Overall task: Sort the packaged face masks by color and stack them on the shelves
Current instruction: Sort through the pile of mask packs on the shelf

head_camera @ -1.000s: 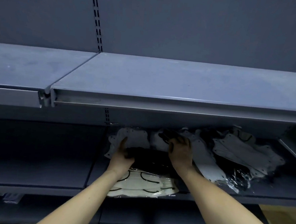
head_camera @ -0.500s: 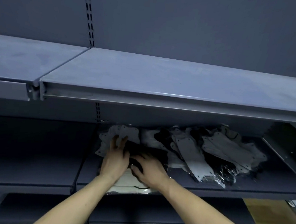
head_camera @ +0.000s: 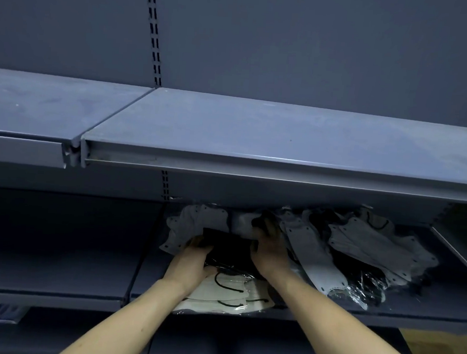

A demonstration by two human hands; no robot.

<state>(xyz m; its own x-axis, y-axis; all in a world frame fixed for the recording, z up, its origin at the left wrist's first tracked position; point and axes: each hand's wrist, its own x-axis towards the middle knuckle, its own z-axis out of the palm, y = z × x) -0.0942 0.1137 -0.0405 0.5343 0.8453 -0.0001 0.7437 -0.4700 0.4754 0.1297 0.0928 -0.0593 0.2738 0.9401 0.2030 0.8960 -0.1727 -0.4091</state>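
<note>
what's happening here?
A person is sorting packaged face masks on the lower shelf. Both hands, left hand and right hand, grip a black mask pack over the cream packs. White packs lie mixed with black ones to the right. The upper shelf holds nothing visible.

No text, label, brand, number or sign can be read on the shelves (head_camera: 257,139) or on the mask packages (head_camera: 318,254).
</note>
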